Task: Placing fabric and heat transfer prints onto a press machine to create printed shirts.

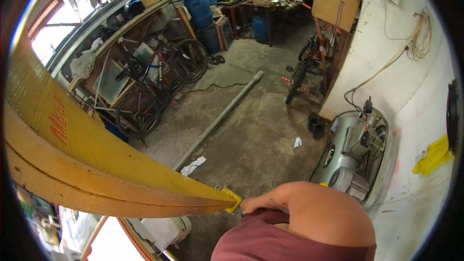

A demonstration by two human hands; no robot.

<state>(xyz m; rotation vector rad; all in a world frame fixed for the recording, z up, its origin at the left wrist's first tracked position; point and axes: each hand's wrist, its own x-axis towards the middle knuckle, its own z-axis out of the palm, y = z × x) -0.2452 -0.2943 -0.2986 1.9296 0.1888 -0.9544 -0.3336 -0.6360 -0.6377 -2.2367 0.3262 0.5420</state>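
My right hand (249, 206) is at the pointed end of a long yellow boat hull (119, 166), beside a yellow strip (232, 200) wrapped on the tip. Its fingers are partly hidden, so whether they grip the tip cannot be told. Red writing and a dark lengthwise seam mark the hull, which widens towards the left of the view. Just above the tip shows a small metal ring (218, 187). Across the bottom are my bare shoulder and maroon top (250, 239). My left hand is out of view.
A grey pipe (224, 116) lies on the concrete floor near white rags (193, 166). To the right, an air compressor (348, 156) stands by the wall, with dark footwear (316, 126) nearby. Bicycles (156, 69) lean at left; a smaller bicycle (302, 69), blue drums (198, 9) and a cluttered workbench (268, 3) stand farther back.
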